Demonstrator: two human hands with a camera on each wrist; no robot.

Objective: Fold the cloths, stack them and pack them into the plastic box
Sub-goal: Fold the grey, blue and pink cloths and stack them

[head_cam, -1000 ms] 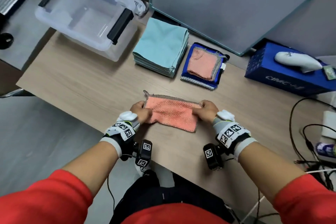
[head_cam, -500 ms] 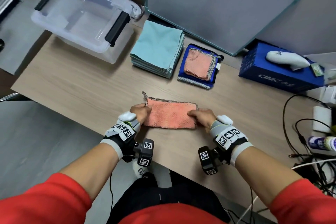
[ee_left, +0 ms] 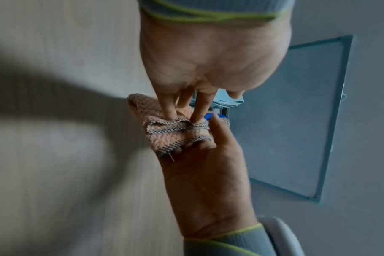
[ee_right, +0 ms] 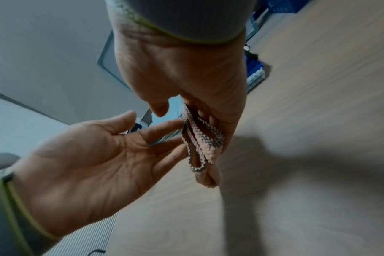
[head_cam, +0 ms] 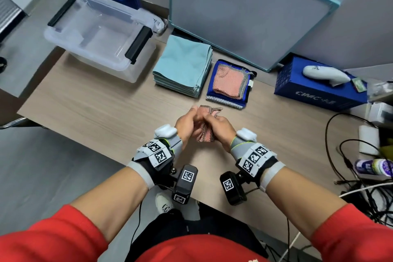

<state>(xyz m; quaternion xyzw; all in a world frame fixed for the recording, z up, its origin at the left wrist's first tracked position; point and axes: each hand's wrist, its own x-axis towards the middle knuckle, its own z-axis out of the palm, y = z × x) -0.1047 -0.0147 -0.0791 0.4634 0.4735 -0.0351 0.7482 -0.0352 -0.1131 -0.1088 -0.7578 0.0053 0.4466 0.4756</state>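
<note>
Pink cloth [head_cam: 205, 132] is folded small and held up between your hands, off the table [head_cam: 95, 117], in front of the cloth stacks. Half a second ago it lay flat on the table as a wide strip with a hand on each end; now the ends are brought together and it hangs bunched, checkered hem showing in layers [ee_right: 201, 138].

Your right hand [head_cam: 221, 130] grasps it: the right wrist view shows the fingers [ee_right: 215, 119] curled round the folded layers with the thumb off the cloth. Your left hand [head_cam: 187, 125] has straight fingers touching the hem edge; in the left wrist view the fingertips [ee_left: 172, 112] press down on the cloth [ee_left: 175, 133] and don't curl round it. In the right wrist view the left palm [ee_right: 88, 161] is flat and facing the cloth, fingertips meeting the fold.

Both hands have moved in from apart to nearly touching.

Behind the cloth, right: blue stack [head_cam: 228, 91] with another folded pink cloth [head_cam: 230, 82] on top. Just left of that, teal stack [head_cam: 184, 66]. Further left of the teal stack, clear plastic box [head_cam: 63, 34], open, black latches, hanging partly over the table corner. Neither stack nor the box has shifted on the table; only the camera angle differs.

Right of the blue stack: blue carton [head_cam: 314, 89] with a white gadget [head_cam: 325, 74] on it. Cables [head_cam: 350, 155] at the far right edge. Grey board [head_cam: 244, 6] leans behind the stacks.
</note>
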